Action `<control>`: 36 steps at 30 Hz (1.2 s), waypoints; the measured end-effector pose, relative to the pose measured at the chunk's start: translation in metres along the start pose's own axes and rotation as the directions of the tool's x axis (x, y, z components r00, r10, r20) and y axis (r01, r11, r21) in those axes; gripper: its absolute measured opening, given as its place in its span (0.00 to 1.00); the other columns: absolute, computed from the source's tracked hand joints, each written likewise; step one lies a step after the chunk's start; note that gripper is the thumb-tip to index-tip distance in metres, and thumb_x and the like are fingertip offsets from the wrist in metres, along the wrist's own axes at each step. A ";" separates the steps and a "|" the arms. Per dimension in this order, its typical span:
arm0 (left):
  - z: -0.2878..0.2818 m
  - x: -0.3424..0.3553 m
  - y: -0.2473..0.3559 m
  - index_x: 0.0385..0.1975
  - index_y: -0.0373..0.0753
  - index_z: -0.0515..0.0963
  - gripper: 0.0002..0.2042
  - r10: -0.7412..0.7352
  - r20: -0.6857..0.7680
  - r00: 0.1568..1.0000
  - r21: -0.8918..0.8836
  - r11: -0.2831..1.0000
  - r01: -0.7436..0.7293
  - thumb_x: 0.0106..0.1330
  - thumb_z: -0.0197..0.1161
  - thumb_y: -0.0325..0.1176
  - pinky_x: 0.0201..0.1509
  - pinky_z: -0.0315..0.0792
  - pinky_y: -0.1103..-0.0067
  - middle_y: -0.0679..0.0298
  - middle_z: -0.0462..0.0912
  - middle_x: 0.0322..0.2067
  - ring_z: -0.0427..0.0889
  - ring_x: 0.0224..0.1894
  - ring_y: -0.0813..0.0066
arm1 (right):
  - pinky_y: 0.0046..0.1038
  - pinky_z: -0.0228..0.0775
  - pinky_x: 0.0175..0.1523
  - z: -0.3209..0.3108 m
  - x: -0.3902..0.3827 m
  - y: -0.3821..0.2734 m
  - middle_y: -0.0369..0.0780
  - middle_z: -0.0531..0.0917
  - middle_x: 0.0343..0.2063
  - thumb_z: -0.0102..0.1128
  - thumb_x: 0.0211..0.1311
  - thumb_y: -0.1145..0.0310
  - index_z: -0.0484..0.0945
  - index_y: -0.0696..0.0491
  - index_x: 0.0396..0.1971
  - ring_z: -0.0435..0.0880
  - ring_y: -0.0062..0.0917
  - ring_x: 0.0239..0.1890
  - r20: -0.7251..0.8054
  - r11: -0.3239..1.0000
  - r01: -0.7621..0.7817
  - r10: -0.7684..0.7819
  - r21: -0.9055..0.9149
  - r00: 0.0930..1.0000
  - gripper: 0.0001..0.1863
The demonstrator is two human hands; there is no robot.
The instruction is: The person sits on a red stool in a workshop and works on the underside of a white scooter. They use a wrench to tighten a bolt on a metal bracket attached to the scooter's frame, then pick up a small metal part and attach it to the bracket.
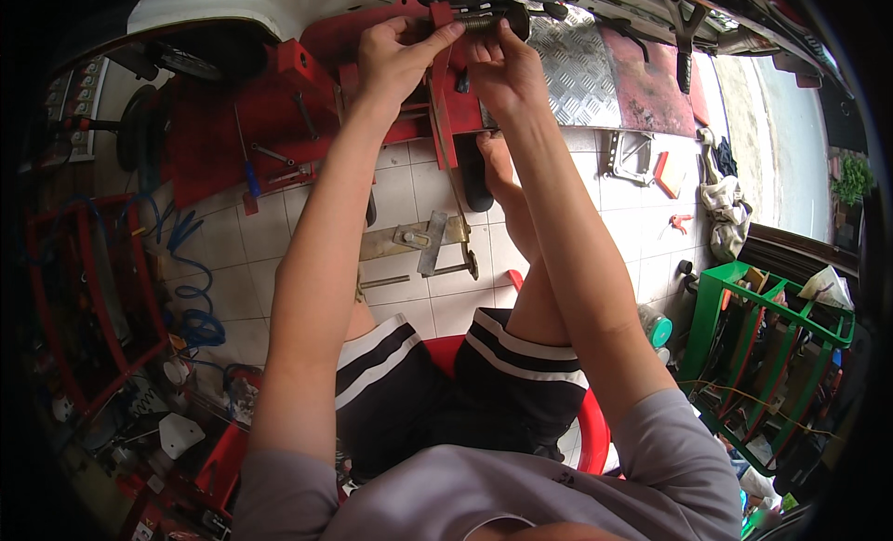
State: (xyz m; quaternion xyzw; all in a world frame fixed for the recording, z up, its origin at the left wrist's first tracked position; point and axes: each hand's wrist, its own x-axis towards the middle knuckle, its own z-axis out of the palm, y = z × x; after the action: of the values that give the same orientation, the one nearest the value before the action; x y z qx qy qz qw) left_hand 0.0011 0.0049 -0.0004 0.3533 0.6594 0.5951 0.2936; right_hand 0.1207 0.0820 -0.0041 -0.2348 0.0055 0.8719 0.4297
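At the top centre, both arms reach out to a red metal upright point(441, 85) on a red work stand. A ridged metal rod point(478, 24), threaded or coiled, lies crosswise at the upright's top, with a dark round part at its right end. My left hand point(395, 62) is closed, thumb stretched along the rod's left end and fingers around the upright. My right hand point(505, 76) has its fingers curled up against the rod from below, thumb near the dark round part. My fingers partly cover the rod, so how it joins the upright is hidden.
A blue-handled screwdriver point(252, 180) and wrenches point(273, 155) lie on the red platform, beside a treaded metal plate point(584, 76). Below is a metal vise-like part point(428, 239). A blue coiled hose point(200, 327), red rack point(93, 299) and green tool rack point(777, 332) flank me.
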 end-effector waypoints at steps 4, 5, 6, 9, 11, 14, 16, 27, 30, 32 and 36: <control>0.000 0.001 -0.001 0.33 0.41 0.84 0.12 0.005 0.009 1.000 -0.011 1.000 -0.005 0.57 0.75 0.42 0.24 0.61 0.88 0.77 0.79 0.23 0.70 0.23 0.92 | 0.35 0.70 0.61 -0.003 0.003 -0.005 0.44 0.80 0.43 0.52 0.71 0.71 0.72 0.60 0.44 0.79 0.33 0.50 0.032 0.998 -0.028 0.026 0.048 0.999 0.08; 0.000 0.001 -0.002 0.33 0.41 0.84 0.12 0.003 0.009 1.000 -0.011 1.000 -0.002 0.57 0.75 0.42 0.25 0.61 0.88 0.77 0.79 0.23 0.70 0.23 0.92 | 0.35 0.69 0.61 -0.001 0.001 -0.005 0.44 0.80 0.43 0.52 0.71 0.72 0.72 0.60 0.44 0.79 0.33 0.50 0.013 0.998 -0.036 0.036 0.048 0.999 0.08; -0.001 0.000 -0.002 0.33 0.41 0.84 0.12 0.002 0.008 1.000 -0.012 1.000 -0.002 0.57 0.75 0.42 0.25 0.61 0.88 0.77 0.79 0.23 0.70 0.23 0.92 | 0.35 0.69 0.62 0.001 -0.002 -0.004 0.44 0.80 0.43 0.52 0.71 0.72 0.72 0.60 0.44 0.78 0.32 0.50 -0.006 0.998 -0.045 0.045 0.049 0.999 0.08; -0.001 -0.001 -0.001 0.33 0.42 0.84 0.13 0.002 0.010 1.000 -0.021 1.000 -0.002 0.57 0.75 0.43 0.25 0.61 0.88 0.77 0.79 0.23 0.70 0.23 0.92 | 0.36 0.69 0.62 0.001 0.000 -0.003 0.44 0.80 0.44 0.51 0.71 0.72 0.72 0.60 0.44 0.78 0.33 0.51 0.002 0.997 -0.065 0.065 0.041 0.998 0.08; 0.000 -0.001 0.000 0.33 0.42 0.84 0.13 -0.001 0.012 1.000 -0.033 0.999 0.001 0.57 0.75 0.44 0.26 0.61 0.88 0.78 0.79 0.23 0.70 0.24 0.92 | 0.37 0.68 0.63 -0.001 0.004 -0.002 0.45 0.79 0.46 0.50 0.71 0.72 0.72 0.61 0.45 0.77 0.34 0.52 -0.004 0.999 -0.047 0.048 0.022 0.999 0.09; 0.002 -0.002 0.000 0.33 0.42 0.83 0.13 -0.007 0.007 1.000 -0.035 0.999 0.007 0.58 0.74 0.43 0.26 0.61 0.88 0.78 0.79 0.23 0.70 0.24 0.92 | 0.39 0.65 0.66 -0.005 0.008 -0.002 0.47 0.77 0.50 0.47 0.72 0.72 0.70 0.62 0.47 0.76 0.36 0.55 -0.021 1.000 0.007 -0.007 0.002 1.000 0.11; 0.003 -0.001 0.001 0.33 0.42 0.83 0.13 -0.004 0.014 1.000 -0.030 1.000 0.004 0.58 0.74 0.43 0.26 0.61 0.88 0.78 0.79 0.24 0.70 0.24 0.92 | 0.41 0.62 0.68 -0.009 0.009 -0.005 0.47 0.76 0.52 0.44 0.72 0.73 0.69 0.63 0.49 0.75 0.37 0.57 0.024 0.999 0.024 -0.024 0.026 0.999 0.12; 0.000 -0.001 0.000 0.34 0.42 0.83 0.15 -0.024 0.035 0.999 0.020 1.000 0.023 0.57 0.74 0.46 0.27 0.63 0.87 0.78 0.77 0.23 0.70 0.24 0.91 | 0.34 0.67 0.53 -0.020 0.027 -0.048 0.42 0.77 0.38 0.43 0.70 0.73 0.70 0.58 0.41 0.77 0.29 0.43 -0.197 0.990 0.098 -0.116 -0.102 0.974 0.07; -0.001 -0.001 0.001 0.34 0.42 0.82 0.16 -0.020 0.034 0.999 0.036 0.999 0.019 0.56 0.74 0.48 0.27 0.63 0.87 0.78 0.77 0.23 0.70 0.24 0.91 | 0.29 0.68 0.39 -0.032 0.030 -0.062 0.38 0.73 0.31 0.44 0.69 0.71 0.68 0.54 0.33 0.72 0.26 0.30 -0.184 0.996 0.030 -0.044 -0.081 0.982 0.05; -0.001 -0.001 0.000 0.34 0.42 0.82 0.17 -0.018 0.031 0.999 0.034 0.999 0.017 0.56 0.74 0.48 0.27 0.64 0.87 0.77 0.77 0.23 0.71 0.24 0.91 | 0.30 0.68 0.39 -0.031 0.030 -0.063 0.39 0.73 0.30 0.44 0.69 0.70 0.67 0.54 0.32 0.72 0.27 0.30 -0.223 0.993 0.000 -0.026 -0.116 0.974 0.06; -0.002 -0.002 0.000 0.34 0.42 0.82 0.17 -0.044 0.034 0.998 0.076 0.996 0.041 0.56 0.74 0.49 0.28 0.65 0.87 0.76 0.78 0.23 0.73 0.25 0.90 | 0.30 0.68 0.36 -0.022 0.024 -0.060 0.40 0.72 0.29 0.47 0.68 0.68 0.67 0.55 0.32 0.71 0.28 0.29 -0.228 0.987 -0.038 0.002 -0.157 0.974 0.07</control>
State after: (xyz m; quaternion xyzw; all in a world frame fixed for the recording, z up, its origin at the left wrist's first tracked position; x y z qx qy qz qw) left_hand 0.0007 0.0025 0.0000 0.3605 0.6832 0.5572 0.3046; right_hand 0.1623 0.1324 -0.0223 -0.3667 -0.0132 0.8412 0.3972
